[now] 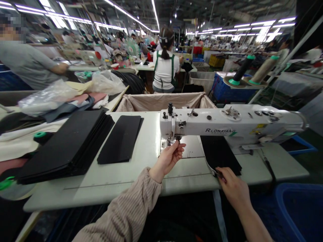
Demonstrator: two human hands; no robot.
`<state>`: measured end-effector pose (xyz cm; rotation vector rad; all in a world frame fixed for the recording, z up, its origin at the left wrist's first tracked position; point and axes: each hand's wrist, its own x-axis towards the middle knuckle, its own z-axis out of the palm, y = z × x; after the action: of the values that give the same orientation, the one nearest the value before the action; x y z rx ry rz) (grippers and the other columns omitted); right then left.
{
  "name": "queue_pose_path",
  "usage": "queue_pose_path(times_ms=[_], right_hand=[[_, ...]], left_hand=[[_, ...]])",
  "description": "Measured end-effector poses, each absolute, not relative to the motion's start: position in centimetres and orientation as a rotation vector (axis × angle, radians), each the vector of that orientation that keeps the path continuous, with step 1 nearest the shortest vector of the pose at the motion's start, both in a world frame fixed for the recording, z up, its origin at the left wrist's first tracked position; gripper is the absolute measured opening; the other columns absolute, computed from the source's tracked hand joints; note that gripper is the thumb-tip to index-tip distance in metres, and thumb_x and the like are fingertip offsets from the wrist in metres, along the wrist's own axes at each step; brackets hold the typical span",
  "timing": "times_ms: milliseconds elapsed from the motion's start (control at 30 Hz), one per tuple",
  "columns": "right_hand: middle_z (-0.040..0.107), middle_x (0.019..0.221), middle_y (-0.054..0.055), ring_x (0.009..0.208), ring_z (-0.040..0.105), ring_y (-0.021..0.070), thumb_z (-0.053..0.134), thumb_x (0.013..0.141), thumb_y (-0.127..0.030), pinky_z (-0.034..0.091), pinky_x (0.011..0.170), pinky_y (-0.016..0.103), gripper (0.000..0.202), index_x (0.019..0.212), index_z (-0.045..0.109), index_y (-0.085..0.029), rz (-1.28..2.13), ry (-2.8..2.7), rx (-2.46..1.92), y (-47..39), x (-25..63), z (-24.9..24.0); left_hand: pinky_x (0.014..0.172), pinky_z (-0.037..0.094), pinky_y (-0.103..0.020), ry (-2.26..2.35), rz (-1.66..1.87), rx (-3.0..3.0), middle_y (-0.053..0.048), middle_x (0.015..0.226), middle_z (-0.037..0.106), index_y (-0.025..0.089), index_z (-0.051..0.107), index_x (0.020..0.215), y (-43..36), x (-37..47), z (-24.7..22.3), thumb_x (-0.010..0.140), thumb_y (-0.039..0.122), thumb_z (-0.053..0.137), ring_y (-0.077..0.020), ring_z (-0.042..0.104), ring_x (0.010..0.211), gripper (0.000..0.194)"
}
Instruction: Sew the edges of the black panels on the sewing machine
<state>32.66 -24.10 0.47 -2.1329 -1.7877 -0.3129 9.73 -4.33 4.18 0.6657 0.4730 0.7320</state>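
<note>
My left hand (173,157) is raised in front of the needle area of a white sewing machine (196,122). Its thumb and forefinger are pinched together and the other fingers curl; whatever is between them is too small to make out. Under the machine's arm lies a black fabric panel (219,154) with a pale left edge. My right hand (233,185) is closed at that panel's near corner, around a small dark object (220,173) whose kind I cannot tell. Left of the needle, a small stack of black panels (121,137) rests on the pale sewing table (148,134).
A taller stack of black panels (68,141) sits at left, near green-ended spools (41,136). Behind the table hangs a beige cloth-lined bin (161,101). Thread cones (242,70) stand at upper right. A blue tub (300,211) is at lower right. Co-workers sit ahead and stand at left.
</note>
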Motion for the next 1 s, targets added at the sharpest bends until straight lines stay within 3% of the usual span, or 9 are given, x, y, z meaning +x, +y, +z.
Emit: queue_pose_path(times_ms=[167,267,333,433,533,667,767,867,1000], right_hand=[[0.072,0.111,0.006,0.082,0.068,0.019,0.048,0.091,-0.018,0.051,0.072,0.029,0.037,0.124,0.064,-0.024,-0.053,-2.017,-1.774,-25.8,28.4,3.5],[0.073,0.089,0.004,0.069,0.065,0.0158,0.052,0.094,-0.024,0.046,0.062,0.026,0.024,0.112,0.068,-0.024,0.27,-2.173,-1.481,-25.6,23.0,4.8],[0.072,0.081,0.001,0.067,0.064,0.0146,0.058,0.093,-0.034,0.045,0.061,0.024,0.017,0.1,0.07,-0.023,0.523,-2.218,-1.271,-24.6,19.9,4.9],[0.073,0.082,-0.001,0.073,0.067,0.0132,0.06,0.093,-0.043,0.048,0.068,0.022,0.022,0.097,0.07,-0.023,0.847,-2.148,-1.095,-21.4,18.1,4.1],[0.073,0.106,0.003,0.095,0.067,0.0161,0.048,0.099,-0.031,0.052,0.084,0.027,0.024,0.11,0.067,-0.024,0.632,-2.031,-1.347,-16.5,19.0,3.1],[0.052,0.147,0.001,0.119,0.06,0.0196,0.046,0.091,-0.014,0.053,0.092,0.033,0.052,0.14,0.05,-0.03,0.249,-2.2,-1.676,-10.2,20.8,2.3],[0.049,0.149,-0.002,0.116,0.063,0.0205,0.047,0.088,-0.009,0.055,0.088,0.034,0.063,0.146,0.043,-0.033,0.142,-2.271,-1.758,-8.2,21.3,1.8],[0.051,0.147,-0.001,0.115,0.063,0.0213,0.048,0.088,-0.012,0.055,0.088,0.034,0.06,0.144,0.047,-0.031,0.064,-2.253,-1.784,-8.1,21.5,1.0],[0.052,0.147,0.002,0.112,0.064,0.0222,0.047,0.088,-0.013,0.054,0.088,0.035,0.056,0.142,0.05,-0.028,-0.004,-2.221,-1.814,-8.5,21.7,-0.1]], left_hand=[[0.065,0.052,-0.022,0.525,0.751,1.071,-0.01,0.089,0.069,0.012,0.074,0.101,-6.0,8.7,4.4,0.091,0.051,0.06,-0.0125,0.062,0.072,0.043],[0.093,0.051,-0.033,0.443,0.731,1.614,-0.01,0.116,0.069,0.022,0.069,0.12,-7.6,7.9,4.5,0.097,0.042,0.053,-0.0207,0.065,0.103,0.034],[0.112,0.037,-0.04,0.329,0.638,2.027,-0.007,0.137,0.059,0.029,0.057,0.136,-8.7,7.1,3.6,0.098,0.037,0.052,-0.0236,0.053,0.129,0.039],[0.121,0.021,-0.046,0.325,0.465,2.482,-0.005,0.153,0.043,0.03,0.039,0.149,-9.7,4.7,1.0,0.096,0.034,0.056,-0.0252,0.034,0.144,0.056],[0.119,0.027,-0.045,0.616,0.445,2.682,-0.005,0.154,0.04,0.028,0.036,0.151,-9.7,0.5,-1.4,0.098,0.034,0.051,-0.0242,0.035,0.144,0.055],[0.111,0.037,-0.047,1.026,0.527,2.76,-0.006,0.147,0.05,0.028,0.045,0.145,-9.0,-4.8,-1.6,0.1,0.036,0.046,-0.0268,0.046,0.135,0.046],[0.105,0.042,-0.047,1.104,0.503,2.763,-0.007,0.14,0.055,0.03,0.045,0.145,-8.2,-6.0,-0.7,0.099,0.04,0.049,-0.0276,0.052,0.124,0.047],[0.101,0.045,-0.049,1.101,0.478,2.764,-0.008,0.133,0.058,0.033,0.04,0.148,-6.9,-4.9,-0.2,0.094,0.046,0.055,-0.0298,0.054,0.118,0.058],[0.114,0.034,-0.05,0.894,0.493,2.75,-0.009,0.147,0.048,0.025,0.043,0.146,-4.0,-2.6,-0.1,0.095,0.045,0.054,-0.0292,0.042,0.137,0.056]])
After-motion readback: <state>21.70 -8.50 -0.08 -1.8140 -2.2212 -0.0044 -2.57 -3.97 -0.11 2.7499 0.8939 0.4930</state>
